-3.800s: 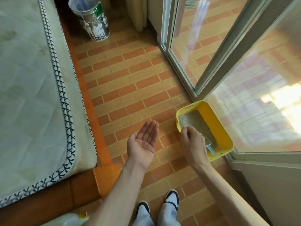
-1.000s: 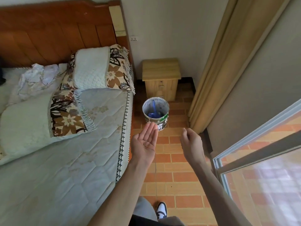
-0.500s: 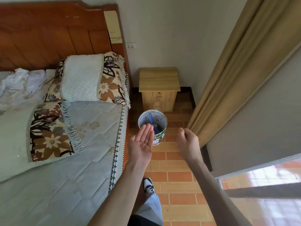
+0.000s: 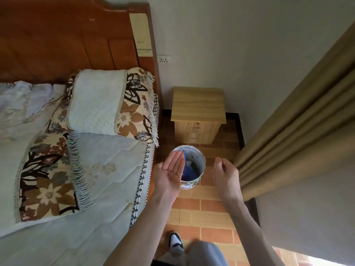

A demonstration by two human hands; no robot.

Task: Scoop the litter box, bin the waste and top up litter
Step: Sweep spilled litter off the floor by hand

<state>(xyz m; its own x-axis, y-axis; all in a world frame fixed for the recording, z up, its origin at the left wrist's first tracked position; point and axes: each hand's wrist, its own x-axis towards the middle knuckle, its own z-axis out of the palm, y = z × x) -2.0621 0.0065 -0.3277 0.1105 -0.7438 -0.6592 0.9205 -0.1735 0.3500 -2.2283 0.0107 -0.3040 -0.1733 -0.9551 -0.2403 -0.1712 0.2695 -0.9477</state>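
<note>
A round waste bin [image 4: 202, 160] with a printed side stands on the brick-pattern floor between the bed and the curtain. Inside it lies something blue [image 4: 189, 172]. My left hand [image 4: 172, 174] is held flat, palm up, at the bin's left rim and partly over its opening, with a few dark specks on the palm. My right hand [image 4: 224, 175] hovers just right of the bin, back towards me, fingers loosely curled against the thumb; nothing shows in them. The litter box is out of view.
The bed [image 4: 96, 179] with patterned pillows fills the left side, its edge close to the bin. A small wooden nightstand [image 4: 197, 112] stands behind the bin against the wall. A tan curtain [image 4: 297, 131] hangs on the right. My shoe [image 4: 175, 241] is on the floor below.
I have walked from the yellow litter box to the bin, which has come closer. My left palm now reaches over its rim. Both hands keep the same pose.
</note>
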